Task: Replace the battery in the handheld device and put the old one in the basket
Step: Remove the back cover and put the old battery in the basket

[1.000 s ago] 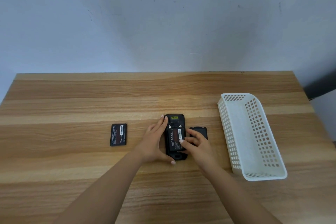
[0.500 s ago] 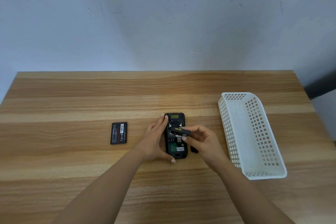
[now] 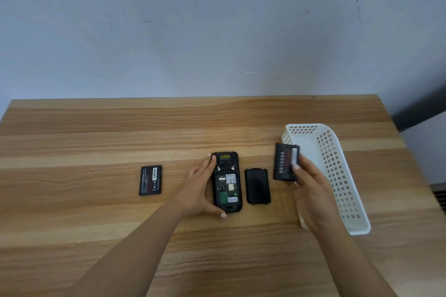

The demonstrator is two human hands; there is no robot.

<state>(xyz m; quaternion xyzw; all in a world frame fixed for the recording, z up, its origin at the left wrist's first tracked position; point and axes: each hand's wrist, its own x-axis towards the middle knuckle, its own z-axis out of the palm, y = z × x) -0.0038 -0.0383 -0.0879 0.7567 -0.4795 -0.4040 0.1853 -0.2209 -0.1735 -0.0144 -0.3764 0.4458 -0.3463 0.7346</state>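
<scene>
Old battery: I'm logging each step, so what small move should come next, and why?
Probably move the old battery slightly right and drop it into the basket: the right hand pinches it at the basket's left wall, not yet inside, while the left hand steadies the handheld device, its bay open.

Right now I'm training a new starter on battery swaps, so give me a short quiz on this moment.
1. True or false: the battery bay of the handheld device holds no battery.
2. Where is the old battery? A) held by the right hand at the edge of the basket B) lying inside the basket C) seated in the device.
3. Which hand rests against the device?
Key: 1 true; 2 A; 3 the left hand.
</scene>
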